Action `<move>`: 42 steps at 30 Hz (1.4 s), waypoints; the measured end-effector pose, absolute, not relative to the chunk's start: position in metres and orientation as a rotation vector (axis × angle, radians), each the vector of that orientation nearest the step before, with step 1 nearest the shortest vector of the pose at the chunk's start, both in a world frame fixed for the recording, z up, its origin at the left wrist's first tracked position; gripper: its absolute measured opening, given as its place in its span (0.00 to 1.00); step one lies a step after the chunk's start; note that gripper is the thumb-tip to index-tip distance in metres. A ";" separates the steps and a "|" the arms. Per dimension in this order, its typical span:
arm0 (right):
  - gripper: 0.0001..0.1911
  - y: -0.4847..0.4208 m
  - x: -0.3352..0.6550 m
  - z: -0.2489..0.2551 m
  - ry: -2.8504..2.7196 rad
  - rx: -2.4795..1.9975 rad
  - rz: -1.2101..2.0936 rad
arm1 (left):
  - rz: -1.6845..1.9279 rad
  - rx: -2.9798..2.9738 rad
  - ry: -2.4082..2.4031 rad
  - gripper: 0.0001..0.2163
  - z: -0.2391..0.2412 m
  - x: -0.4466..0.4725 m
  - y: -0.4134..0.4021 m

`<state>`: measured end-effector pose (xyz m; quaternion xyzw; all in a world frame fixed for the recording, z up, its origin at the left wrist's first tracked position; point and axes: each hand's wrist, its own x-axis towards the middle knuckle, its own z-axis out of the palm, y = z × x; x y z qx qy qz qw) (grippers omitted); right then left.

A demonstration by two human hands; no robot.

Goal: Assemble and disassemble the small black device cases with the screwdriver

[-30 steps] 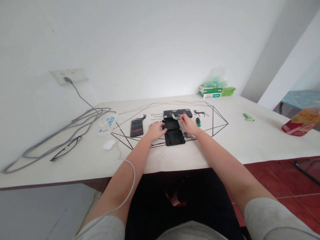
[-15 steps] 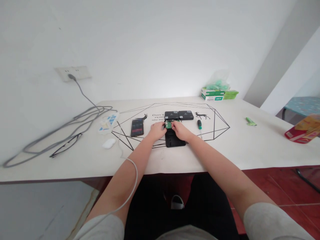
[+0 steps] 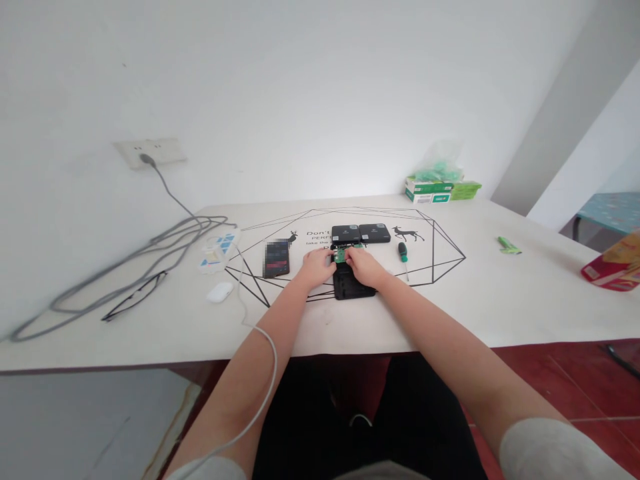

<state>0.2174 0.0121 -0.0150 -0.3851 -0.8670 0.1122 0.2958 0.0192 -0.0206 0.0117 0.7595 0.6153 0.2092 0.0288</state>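
A small green circuit board (image 3: pixel 341 256) sits over the far part of an opened black plastic casing (image 3: pixel 353 287) on the table. My left hand (image 3: pixel 319 267) grips the board's left side, fingers bent in toward it. From the right, my right hand (image 3: pixel 364 265) pinches the board with its fingertips and covers part of it. Just beyond are two closed black boxes (image 3: pixel 346 233) side by side. A screwdriver (image 3: pixel 403 253) with a black and green handle lies to the right of my right hand.
Left of my hands are a phone (image 3: pixel 277 258), a white earphone case (image 3: pixel 220 292), a power strip (image 3: pixel 218 252), glasses (image 3: pixel 134 297) and coiled grey cable. Green boxes (image 3: pixel 434 189) stand at the back right. A green razor-like object (image 3: pixel 509 245) and a red-yellow packet (image 3: pixel 613 265) lie right.
The camera view has shifted slightly. Both hands stay at the circuit board, which now sits a little lower and flatter over the casing.
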 end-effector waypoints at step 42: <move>0.07 0.003 0.213 -0.021 -2.057 -1.229 0.200 | 0.663 2.333 1.979 0.12 0.004 0.028 -0.028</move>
